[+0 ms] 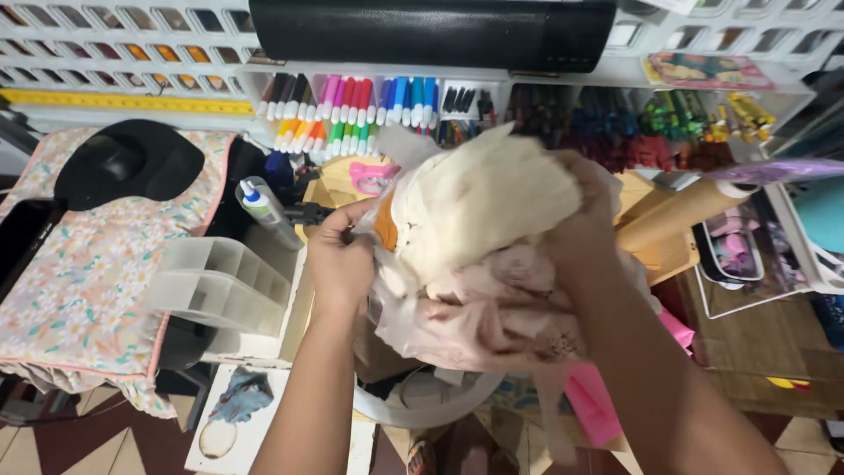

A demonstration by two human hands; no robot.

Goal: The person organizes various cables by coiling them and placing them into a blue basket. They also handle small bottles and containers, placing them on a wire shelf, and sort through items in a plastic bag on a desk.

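Note:
Both hands grip a bundle of cloth at the centre of the view. The top of the bundle is cream fabric [483, 198]; pale pink fabric [492, 312] hangs under it, with an orange patch at its left side. My left hand [341, 257] clutches the bundle's left edge. My right hand [587, 230] wraps over its right side. A white round bucket [422, 406] sits directly below the bundle, partly hidden by the cloth and my arms.
A rack of coloured markers [352, 101] runs along the back. A glue bottle [268, 211] and a white divider tray [215, 286] stand left of my hands. A floral cloth [79, 281] with a black pad lies far left. A cardboard tube [677, 211] lies right.

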